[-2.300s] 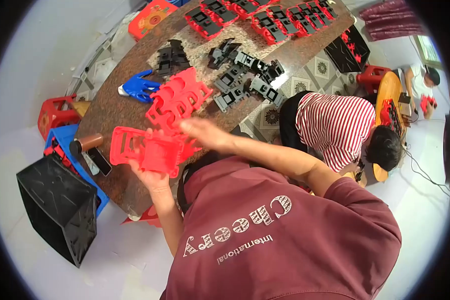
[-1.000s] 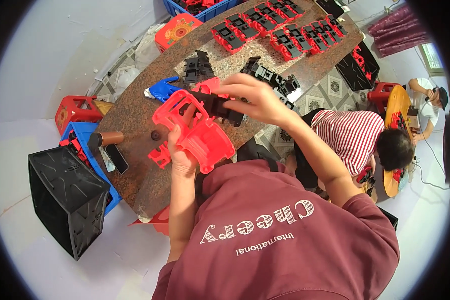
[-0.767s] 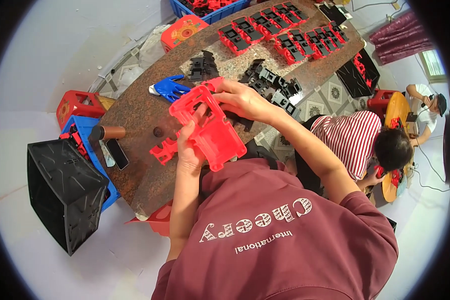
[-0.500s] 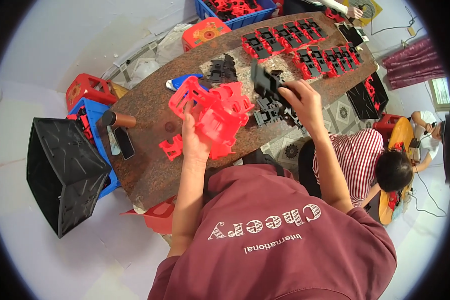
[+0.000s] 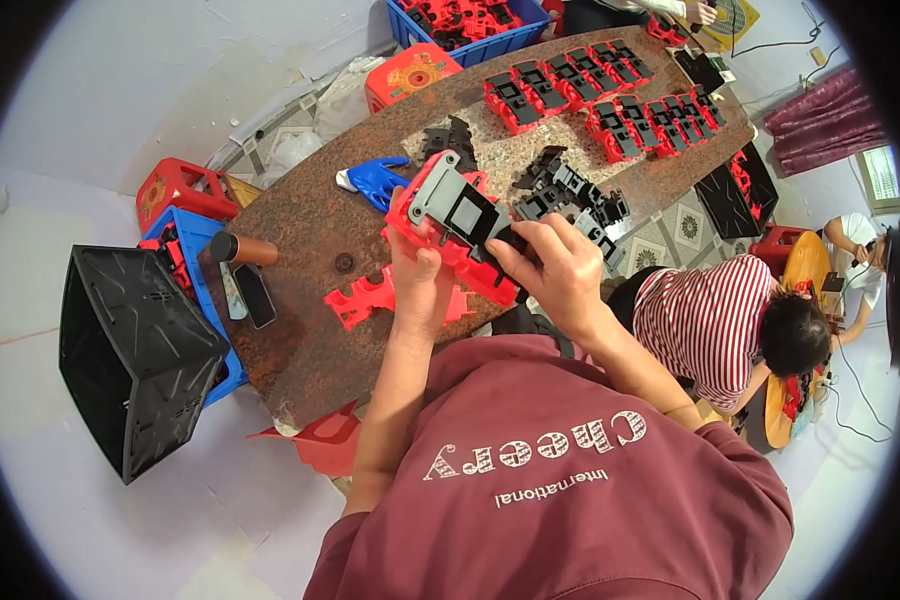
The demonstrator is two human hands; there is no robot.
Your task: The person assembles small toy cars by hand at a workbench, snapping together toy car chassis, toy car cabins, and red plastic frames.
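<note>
- The red plastic housing (image 5: 450,245) was held above the near long edge of the table (image 5: 300,330), tilted, its long axis running from the near edge up toward the middle of the table top.
- The left hand (image 5: 420,285) was closed around the housing's lower near end, fingers wrapped over its edge, carrying its weight.
- The right hand (image 5: 555,270) was closed on a black insert (image 5: 505,240) at the housing's right side; fingertips pinched the piece against the red body. The right hand was the nearer one to the insert; the left only steadied.
- A grey panel (image 5: 450,200) sat on the housing's upper face, just beyond both hands.
- A loose pile of black parts (image 5: 570,195) lay just beyond the right hand, toward the middle of the table.
- A second red piece (image 5: 365,300) lay flat on the table, partly under the left wrist.
- A blue part (image 5: 375,180) lay further in, near the far long edge.
- Rows of assembled red-and-black units (image 5: 610,95) lined the far right end.
- A seated person in a striped shirt (image 5: 705,320) was beside the table's right end, hands not involved.
</note>
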